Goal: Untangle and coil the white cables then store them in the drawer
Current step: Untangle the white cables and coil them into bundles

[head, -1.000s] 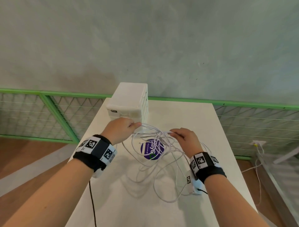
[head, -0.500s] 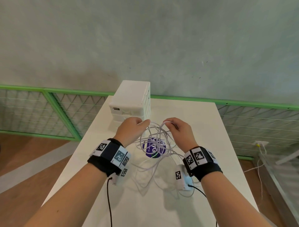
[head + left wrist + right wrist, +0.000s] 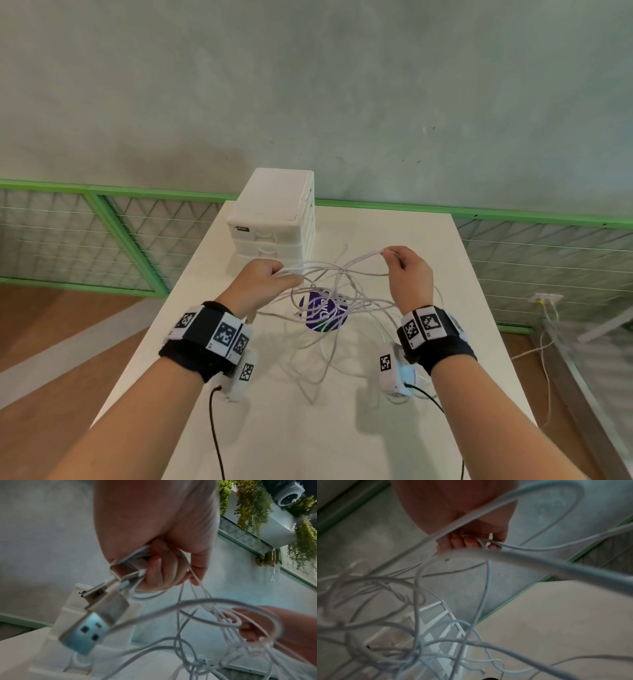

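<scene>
A tangle of white cables hangs between my two hands above the white table. My left hand grips a bunch of strands; in the left wrist view its curled fingers hold cable ends with USB plugs sticking out. My right hand pinches a strand near its top, seen in the right wrist view as fingertips closed on a thin cable. Loose loops trail down onto the table. The white drawer unit stands just beyond my left hand, drawers closed.
A round purple sticker lies on the table under the cables. Green-framed wire fencing runs behind the table at left and right. A grey wall rises behind. A wall socket with cords sits low at right.
Both hands have risen and spread apart, lifting the cable tangle higher off the table. The left hand has left the drawer unit's front and now grips the strands.
</scene>
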The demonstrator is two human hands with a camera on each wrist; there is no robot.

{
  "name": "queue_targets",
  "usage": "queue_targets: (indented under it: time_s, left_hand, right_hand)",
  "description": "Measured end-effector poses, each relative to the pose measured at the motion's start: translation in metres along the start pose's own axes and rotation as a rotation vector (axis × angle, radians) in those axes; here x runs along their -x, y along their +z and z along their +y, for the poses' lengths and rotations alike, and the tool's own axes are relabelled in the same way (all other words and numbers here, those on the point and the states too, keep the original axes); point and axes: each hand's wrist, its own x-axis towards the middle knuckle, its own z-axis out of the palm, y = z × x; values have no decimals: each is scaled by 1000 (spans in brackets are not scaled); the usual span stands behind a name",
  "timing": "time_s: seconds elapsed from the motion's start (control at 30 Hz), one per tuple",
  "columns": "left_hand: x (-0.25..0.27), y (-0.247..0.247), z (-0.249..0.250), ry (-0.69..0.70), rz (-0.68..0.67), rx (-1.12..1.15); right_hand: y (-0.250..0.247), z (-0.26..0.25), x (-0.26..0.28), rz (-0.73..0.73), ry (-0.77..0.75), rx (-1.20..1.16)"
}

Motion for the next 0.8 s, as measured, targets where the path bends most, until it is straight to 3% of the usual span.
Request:
queue_targets:
  time_s: [0.1,0.23,0.33,0.47,0.6,0.67,0.8]
  left_hand:
    - [1,3,8,42,17,8]
    - [3,12,17,88,29,20]
    - [1,15,22,59,37,145]
    - [-1,13,29,75,34,210]
    - [-3,4,22,103,115,220]
    - [-4,3,14,84,155,238]
    - [-2,4,4,63,152,292]
  right_hand:
    - [8,11,2,-62,-62,135]
    - [13,2,11,46,-258,144]
    - [15,-15,27,-180,-302,-16]
    - [27,-9,42,-424,-368,122]
    - [33,7,46,-600,-315,454]
    - [34,12,49,-618,-292,496]
    - [33,15,49,-546,-104,95]
